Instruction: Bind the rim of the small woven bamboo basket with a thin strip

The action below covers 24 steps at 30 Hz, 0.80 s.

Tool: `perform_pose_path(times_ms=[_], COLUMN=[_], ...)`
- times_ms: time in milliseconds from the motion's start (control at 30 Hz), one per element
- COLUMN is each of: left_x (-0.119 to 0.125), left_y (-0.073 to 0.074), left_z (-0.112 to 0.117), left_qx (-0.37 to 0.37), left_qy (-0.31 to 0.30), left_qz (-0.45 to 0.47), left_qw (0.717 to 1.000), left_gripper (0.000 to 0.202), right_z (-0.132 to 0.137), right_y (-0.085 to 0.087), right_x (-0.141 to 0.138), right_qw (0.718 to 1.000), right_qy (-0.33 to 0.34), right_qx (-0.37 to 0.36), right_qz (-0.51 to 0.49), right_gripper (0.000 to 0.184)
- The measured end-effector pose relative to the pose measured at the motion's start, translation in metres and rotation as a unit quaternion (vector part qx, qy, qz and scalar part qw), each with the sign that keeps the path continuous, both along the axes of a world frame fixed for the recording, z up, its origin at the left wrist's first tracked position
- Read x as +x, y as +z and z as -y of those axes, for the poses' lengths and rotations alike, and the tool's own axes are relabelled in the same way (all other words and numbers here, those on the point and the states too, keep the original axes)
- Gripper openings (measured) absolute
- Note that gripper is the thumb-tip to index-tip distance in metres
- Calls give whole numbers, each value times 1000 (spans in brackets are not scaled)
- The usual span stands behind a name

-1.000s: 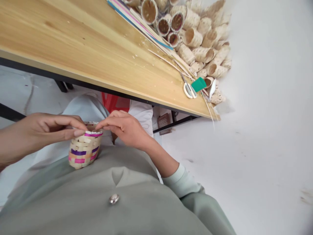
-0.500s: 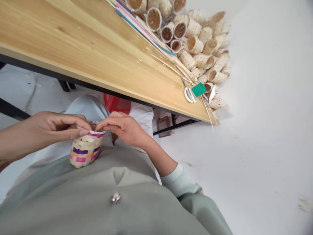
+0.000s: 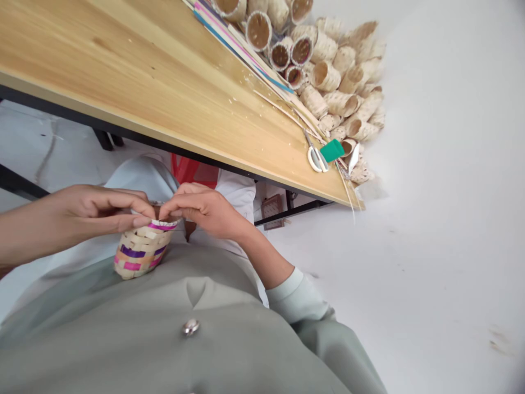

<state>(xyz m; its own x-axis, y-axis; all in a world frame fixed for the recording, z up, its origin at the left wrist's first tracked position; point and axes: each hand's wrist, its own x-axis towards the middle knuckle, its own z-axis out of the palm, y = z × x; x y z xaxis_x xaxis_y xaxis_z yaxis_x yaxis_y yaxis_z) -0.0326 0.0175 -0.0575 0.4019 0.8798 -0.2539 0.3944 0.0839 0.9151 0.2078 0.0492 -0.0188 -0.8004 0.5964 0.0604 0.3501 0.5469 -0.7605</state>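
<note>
A small woven basket with purple, pink and orange bands rests on my lap, below the table's edge. My left hand pinches its rim from the left, thumb and fingers pressed together on the pink rim strip. My right hand pinches the same rim from the right, fingertips closed and nearly touching those of the left. A thin strip end shows between the two hands; I cannot make out more of it.
A wooden table slants across the top. On its far right end lie white-handled scissors, a green object, long coloured strips and a heap of several woven baskets. White floor lies to the right.
Both hands have stayed pinched on the basket's rim. The basket has shifted slightly left and tilted a little; the view has drifted slightly.
</note>
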Motion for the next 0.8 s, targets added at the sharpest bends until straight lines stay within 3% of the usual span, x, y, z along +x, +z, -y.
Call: perform_pose_path(times_ms=[167, 333, 567, 800], left_x=[-1, -2, -1, -2], left_y=[-4, -8, -4, -4], left_z=[0, -1, -3, -2], left_qx=[4, 0, -30, -35], left_qy=[-28, -7, 26, 21], left_qz=[-3, -11, -7, -6], left_qw=[1000, 1000, 999, 999], left_gripper=[37, 40, 38, 39], right_z=[-6, -5, -13, -10], right_y=[8, 13, 12, 7], right_x=[-1, -4, 1, -6], right_qw=[998, 996, 991, 985], right_qy=[25, 28, 23, 0], right_qx=[9, 15, -132, -174], right_qz=[62, 89, -9, -12], right_gripper=[32, 20, 21, 11])
